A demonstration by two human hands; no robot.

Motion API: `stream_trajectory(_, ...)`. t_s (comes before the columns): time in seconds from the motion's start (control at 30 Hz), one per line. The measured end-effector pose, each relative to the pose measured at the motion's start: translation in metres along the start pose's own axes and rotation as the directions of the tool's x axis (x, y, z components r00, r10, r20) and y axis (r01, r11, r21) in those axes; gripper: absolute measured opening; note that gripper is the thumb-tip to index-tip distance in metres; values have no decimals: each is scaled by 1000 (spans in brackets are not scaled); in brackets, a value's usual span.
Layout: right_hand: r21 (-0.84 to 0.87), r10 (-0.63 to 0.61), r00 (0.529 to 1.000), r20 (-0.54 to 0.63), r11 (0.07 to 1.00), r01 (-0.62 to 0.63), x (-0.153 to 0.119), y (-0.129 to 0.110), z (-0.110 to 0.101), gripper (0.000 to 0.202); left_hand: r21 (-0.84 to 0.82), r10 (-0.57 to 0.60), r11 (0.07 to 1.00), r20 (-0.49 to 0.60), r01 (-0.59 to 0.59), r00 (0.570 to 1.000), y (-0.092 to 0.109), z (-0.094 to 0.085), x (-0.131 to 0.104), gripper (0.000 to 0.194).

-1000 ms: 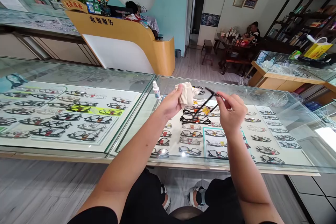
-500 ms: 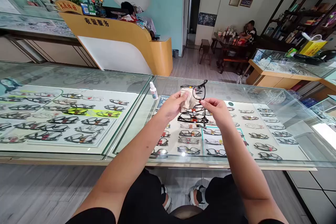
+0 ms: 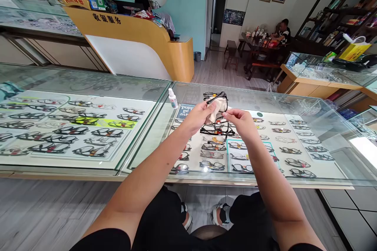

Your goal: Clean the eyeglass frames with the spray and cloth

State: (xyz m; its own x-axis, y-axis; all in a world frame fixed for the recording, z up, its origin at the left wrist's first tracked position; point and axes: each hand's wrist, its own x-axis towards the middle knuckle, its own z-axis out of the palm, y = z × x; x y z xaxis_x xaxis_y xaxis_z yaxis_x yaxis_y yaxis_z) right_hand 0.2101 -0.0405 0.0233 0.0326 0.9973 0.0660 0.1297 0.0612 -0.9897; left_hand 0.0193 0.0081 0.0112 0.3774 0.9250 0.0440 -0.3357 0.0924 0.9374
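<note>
Above the glass counter, my right hand (image 3: 240, 122) pinches the rim of a pair of black-framed eyeglasses (image 3: 217, 97) between thumb and fingers. A cream cleaning cloth (image 3: 215, 113) is bunched in my closed left hand (image 3: 196, 118), and it is pressed against the eyeglasses' lens area. One dark temple arm slants across above the cloth toward my left fingers. The cloth covers part of the frame, and my left fingertips are mostly hidden behind it. A small white spray bottle (image 3: 172, 99) stands upright on the glass to the left of my hands.
Rows of eyeglasses lie inside the glass display case (image 3: 338, 182) under my hands and in the left case (image 3: 88, 166). Beyond are a yellow-and-white service desk (image 3: 129, 47) with a person behind it, and a dark table (image 3: 250, 41) with another person seated.
The eyeglasses have turned, so the temple arm now points left instead of right. My left hand and the cloth have shifted slightly right, further over the lens. The view has tilted slightly.
</note>
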Motion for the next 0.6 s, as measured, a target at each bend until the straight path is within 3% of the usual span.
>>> stream_trajectory(0.13, -17, 0, 999, 39, 1000, 1, -1, -1, 3, 50, 84, -22, 996, 41, 19, 999, -2, 2, -2, 59)
stream_trajectory(0.37, 12, 9, 993, 114, 1000, -11, 1, 0, 0, 48, 18, -115, 993, 45, 114, 992, 4, -4, -1, 65)
stream_trajectory(0.6, 160, 126, 951, 281, 971, -176, 7, 4, -7, 45, 131, -138, 986, 274, 105, 952, 27, -18, -3, 54)
